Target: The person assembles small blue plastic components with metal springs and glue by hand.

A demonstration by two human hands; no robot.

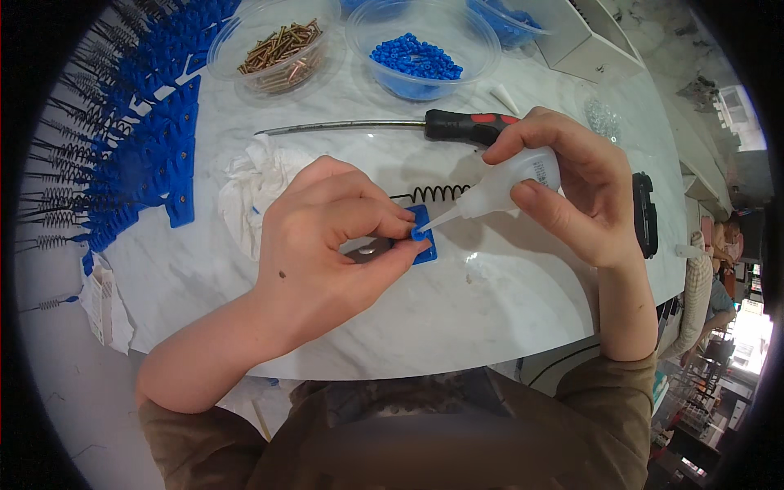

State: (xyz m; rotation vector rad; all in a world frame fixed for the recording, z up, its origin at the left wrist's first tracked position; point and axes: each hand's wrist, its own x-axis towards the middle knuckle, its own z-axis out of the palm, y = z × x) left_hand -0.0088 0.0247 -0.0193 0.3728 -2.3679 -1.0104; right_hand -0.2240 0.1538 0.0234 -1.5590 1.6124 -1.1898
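Observation:
Between thumb and fingertips, my left hand (pixel 327 237) pinches a small blue plastic part (pixel 425 251) above the marble-look table. A dark coil spring (pixel 439 193) extends to the right from beside that part. My right hand (pixel 572 175) grips a translucent white squeeze bottle (pixel 518 180), thumb on one side and fingers on the other. The bottle is tilted, and its thin nozzle (pixel 442 218) points down-left with the tip at the blue part. Whether any liquid is coming out cannot be made out.
Behind my hands lies a screwdriver (pixel 461 126). Clear tubs hold copper-coloured screws (pixel 280 47) and blue beads (pixel 415 57). Many blue parts with springs (pixel 155 147) line the left edge. Crumpled tissue (pixel 249 188) sits beside my left hand; a black case (pixel 645 214) stands at the right.

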